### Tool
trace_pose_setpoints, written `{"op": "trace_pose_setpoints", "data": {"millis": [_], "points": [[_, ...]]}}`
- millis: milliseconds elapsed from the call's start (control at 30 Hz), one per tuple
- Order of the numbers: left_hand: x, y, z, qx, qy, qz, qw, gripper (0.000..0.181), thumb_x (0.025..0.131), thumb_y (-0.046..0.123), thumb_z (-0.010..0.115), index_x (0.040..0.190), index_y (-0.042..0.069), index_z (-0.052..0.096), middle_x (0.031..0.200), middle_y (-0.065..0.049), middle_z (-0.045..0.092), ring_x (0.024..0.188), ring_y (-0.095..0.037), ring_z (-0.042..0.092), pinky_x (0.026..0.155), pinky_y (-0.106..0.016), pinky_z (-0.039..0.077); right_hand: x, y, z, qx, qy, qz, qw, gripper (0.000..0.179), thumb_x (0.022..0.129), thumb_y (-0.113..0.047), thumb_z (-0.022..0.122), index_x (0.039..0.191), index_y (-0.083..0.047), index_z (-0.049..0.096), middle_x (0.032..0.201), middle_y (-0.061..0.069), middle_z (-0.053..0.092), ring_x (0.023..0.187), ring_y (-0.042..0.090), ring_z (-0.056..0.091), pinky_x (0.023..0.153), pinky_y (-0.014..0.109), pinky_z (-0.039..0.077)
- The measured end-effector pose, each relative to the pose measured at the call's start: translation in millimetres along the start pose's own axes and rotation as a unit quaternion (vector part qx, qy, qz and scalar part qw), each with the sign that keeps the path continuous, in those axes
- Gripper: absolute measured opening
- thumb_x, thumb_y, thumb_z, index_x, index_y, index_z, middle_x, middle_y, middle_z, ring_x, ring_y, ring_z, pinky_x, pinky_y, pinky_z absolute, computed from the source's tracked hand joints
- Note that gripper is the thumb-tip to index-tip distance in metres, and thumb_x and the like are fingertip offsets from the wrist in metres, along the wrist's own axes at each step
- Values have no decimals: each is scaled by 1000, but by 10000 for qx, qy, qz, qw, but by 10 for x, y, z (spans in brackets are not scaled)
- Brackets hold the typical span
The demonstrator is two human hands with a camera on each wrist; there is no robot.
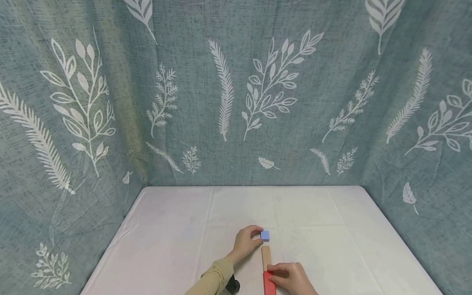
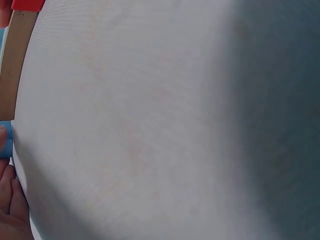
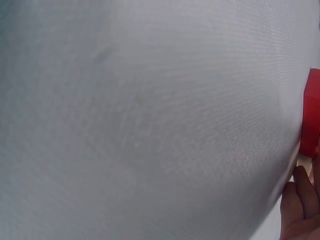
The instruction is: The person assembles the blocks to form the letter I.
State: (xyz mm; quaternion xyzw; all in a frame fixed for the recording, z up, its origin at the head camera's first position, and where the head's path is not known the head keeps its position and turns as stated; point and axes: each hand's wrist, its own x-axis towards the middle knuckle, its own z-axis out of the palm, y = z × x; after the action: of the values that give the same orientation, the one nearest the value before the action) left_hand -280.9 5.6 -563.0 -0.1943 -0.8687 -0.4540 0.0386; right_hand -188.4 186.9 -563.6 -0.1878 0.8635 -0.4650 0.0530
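Note:
In the head view, my left hand (image 1: 248, 241) pinches a small blue block (image 1: 264, 235) between thumb and fingers. Just below the block, a narrow gap apart in that view, lies a straight strip of bare wood (image 1: 266, 257). A red block (image 1: 269, 283) adjoins the strip's near end and runs off the bottom of the picture. My right hand (image 1: 292, 277) grips it from the right side, near its far end. Only slivers of blue block (image 2: 6, 140) and wood show in the left wrist view. At the right wrist view's edge, fingers (image 3: 302, 197) meet the red block (image 3: 311, 115).
A white cloth (image 1: 166, 229) with fold lines covers the table. Patterned blue-green curtains (image 1: 199, 102) enclose it at the back and both sides. A black object (image 1: 232, 285) sits beside the left sleeve, partly hidden by it.

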Motion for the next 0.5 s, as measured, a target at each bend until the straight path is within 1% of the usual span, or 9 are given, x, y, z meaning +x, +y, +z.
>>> {"op": "trace_pose_setpoints", "data": {"millis": [133, 333, 500], "points": [[-2, 15, -4, 26, 24, 0, 10000, 27, 77, 6, 73, 103, 1, 68, 105, -12, 71, 104, -29, 65, 93, -41, 54, 1, 8, 2, 22, 10, 6, 10000, 28, 82, -24, 73, 101, -5, 74, 102, 10, 73, 92, 6, 69, 76, 22, 60], [3, 15, -1, 66, 54, 11, 10000, 27, 77, 7, 74, 104, 1, 68, 106, -12, 71, 104, -30, 65, 93, -42, 53, 6, 9, 6, 27, 24, 41, 10000, 28, 81, -25, 73, 101, -6, 74, 102, 9, 73, 92, 7, 69, 77, 24, 61], [-1, 6, 12, -11, 27, -80, 10000, 28, 78, 8, 73, 105, 1, 68, 107, -13, 71, 105, -29, 65, 94, -42, 53, 7, 15, 7, -55, 38, -10, 10000, 27, 81, -25, 73, 100, -6, 74, 101, 9, 73, 91, 6, 69, 76, 23, 61]]}}
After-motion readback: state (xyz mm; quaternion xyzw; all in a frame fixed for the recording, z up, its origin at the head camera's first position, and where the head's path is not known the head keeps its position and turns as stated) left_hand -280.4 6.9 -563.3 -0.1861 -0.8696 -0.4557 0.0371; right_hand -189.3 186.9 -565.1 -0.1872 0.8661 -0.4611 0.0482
